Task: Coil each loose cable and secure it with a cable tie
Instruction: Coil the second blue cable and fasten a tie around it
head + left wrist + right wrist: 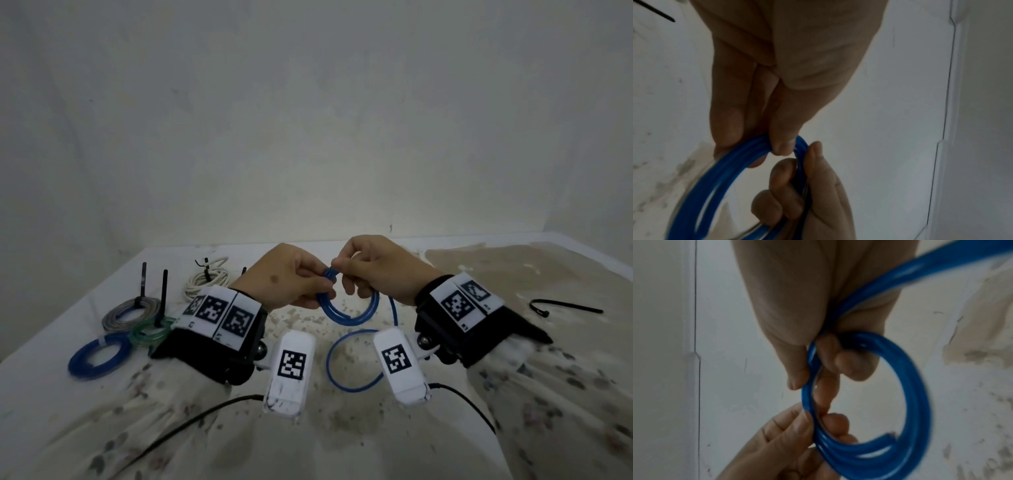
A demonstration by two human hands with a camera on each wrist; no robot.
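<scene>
Head view shows the counter [479, 342], stained and pale, with both hands raised just above its middle. On its left side lie four finished coils: a white one [205, 279], a grey one [132, 313], a green one [150, 332] and a blue one [99, 356]. A spare cable tie [565, 306] lies well apart on the right.

Between the hands sits the blue cable [346, 308], partly coiled, its loose tail looping down onto the counter. The left hand [284, 279] has its fingers [729, 126] curled, pinching the stacked turns; the right hand [373, 270] pinches the same bundle just beside it.

As I judge it, the springy turns could fan open if either pinch slackens, and reaching for the far tie one-handed would invite exactly that. The dragging tail may also snag or twist.
</scene>
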